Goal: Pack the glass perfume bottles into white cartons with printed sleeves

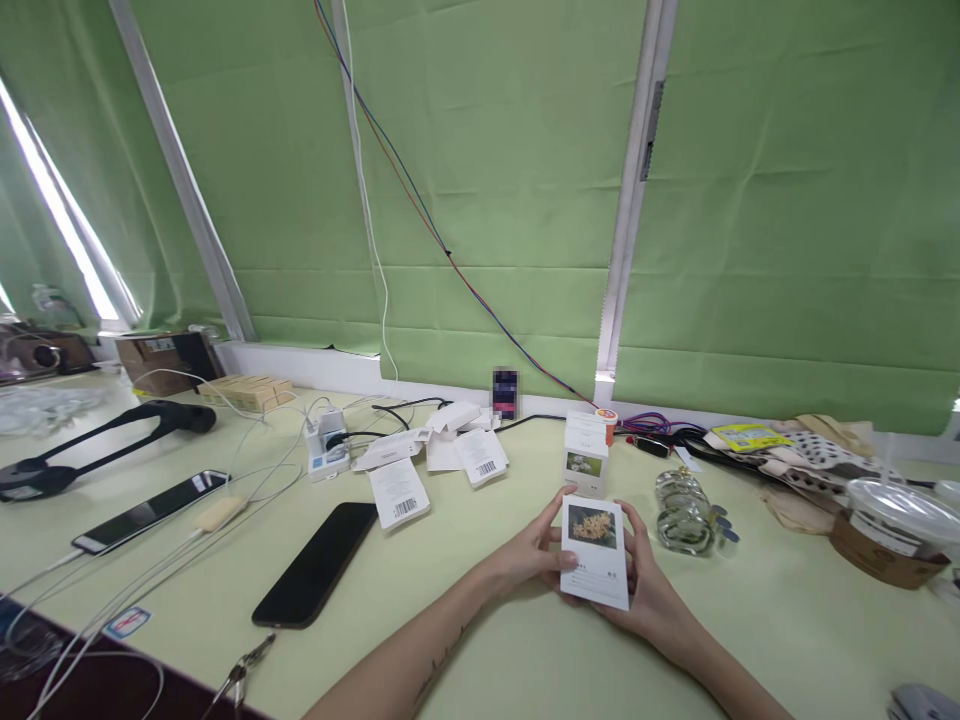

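Between my two hands is a small white box point(595, 580) with a flower photo on its front, held upright and tilted toward me. My left hand point(536, 552) grips its left edge, thumb on the front. The right hand point(643, 575) wraps its right side and lower back, its fingers partly hidden behind it. Just beyond stands a row of similar white boxes point(585, 467), the front one with a flower photo. To the right lie several clear glass bottles point(686, 528) with small dark round caps point(726, 540) beside them. Flattened white cartons point(400, 495) with barcodes lie to the left.
A black phone point(316, 565), a second phone point(154, 512) on a cable and a power strip point(328, 450) lie left. A small screen point(505, 393) leans at the back. A lidded cup point(892, 530) and spotted cloth point(832, 450) stand right. Keys point(244, 670) lie near the front edge.
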The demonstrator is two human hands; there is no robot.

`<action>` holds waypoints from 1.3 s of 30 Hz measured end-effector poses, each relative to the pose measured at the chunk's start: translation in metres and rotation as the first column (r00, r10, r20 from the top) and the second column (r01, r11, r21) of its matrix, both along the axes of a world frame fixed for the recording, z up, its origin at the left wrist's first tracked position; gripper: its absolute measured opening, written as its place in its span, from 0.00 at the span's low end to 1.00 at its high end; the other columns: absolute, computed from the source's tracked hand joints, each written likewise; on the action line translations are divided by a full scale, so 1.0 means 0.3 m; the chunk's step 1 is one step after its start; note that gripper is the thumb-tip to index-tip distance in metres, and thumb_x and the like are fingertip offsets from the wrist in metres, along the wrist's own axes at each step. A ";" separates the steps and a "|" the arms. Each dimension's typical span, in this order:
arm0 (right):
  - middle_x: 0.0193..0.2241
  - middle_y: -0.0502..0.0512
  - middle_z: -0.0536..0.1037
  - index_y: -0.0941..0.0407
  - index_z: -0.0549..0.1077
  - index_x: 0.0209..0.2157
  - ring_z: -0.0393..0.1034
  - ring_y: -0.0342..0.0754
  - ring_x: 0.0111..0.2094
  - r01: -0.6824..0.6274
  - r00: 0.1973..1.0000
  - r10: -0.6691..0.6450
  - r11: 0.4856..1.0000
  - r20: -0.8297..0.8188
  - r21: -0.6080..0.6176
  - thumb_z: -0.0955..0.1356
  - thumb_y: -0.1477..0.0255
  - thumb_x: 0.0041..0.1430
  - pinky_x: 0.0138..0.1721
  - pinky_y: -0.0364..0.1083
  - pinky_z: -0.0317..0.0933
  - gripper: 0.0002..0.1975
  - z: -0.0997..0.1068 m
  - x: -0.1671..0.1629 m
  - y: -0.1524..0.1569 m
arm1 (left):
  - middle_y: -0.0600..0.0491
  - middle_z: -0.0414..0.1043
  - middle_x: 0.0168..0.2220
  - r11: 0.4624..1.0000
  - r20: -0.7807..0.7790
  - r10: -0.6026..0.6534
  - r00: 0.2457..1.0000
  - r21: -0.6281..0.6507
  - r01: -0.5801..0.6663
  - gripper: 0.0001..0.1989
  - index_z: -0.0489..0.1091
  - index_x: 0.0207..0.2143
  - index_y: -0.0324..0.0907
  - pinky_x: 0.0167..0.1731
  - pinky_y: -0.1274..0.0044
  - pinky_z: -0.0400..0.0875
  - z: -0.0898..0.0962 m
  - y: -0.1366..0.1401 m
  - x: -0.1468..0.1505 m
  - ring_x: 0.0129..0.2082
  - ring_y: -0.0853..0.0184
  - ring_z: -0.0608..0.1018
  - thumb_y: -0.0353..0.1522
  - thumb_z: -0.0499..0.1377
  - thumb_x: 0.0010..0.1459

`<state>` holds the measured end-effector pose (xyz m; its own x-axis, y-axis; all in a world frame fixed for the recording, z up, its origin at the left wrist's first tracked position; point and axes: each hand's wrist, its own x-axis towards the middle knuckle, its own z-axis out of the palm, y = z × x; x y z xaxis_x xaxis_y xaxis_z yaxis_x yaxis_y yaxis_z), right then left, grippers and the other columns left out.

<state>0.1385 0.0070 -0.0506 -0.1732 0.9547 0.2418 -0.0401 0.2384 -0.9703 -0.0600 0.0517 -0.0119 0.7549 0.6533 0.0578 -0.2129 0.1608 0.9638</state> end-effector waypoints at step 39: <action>0.53 0.63 0.71 0.53 0.21 0.64 0.73 0.54 0.47 -0.117 0.982 0.118 0.993 0.150 -0.013 0.75 0.70 0.43 0.48 0.55 0.66 0.65 0.074 -0.013 0.015 | 0.43 0.68 0.52 0.999 0.029 -0.012 1.000 -0.051 0.014 0.53 0.32 0.64 0.64 0.22 0.73 0.79 -0.008 0.037 -0.043 0.37 0.56 0.80 0.31 0.68 0.50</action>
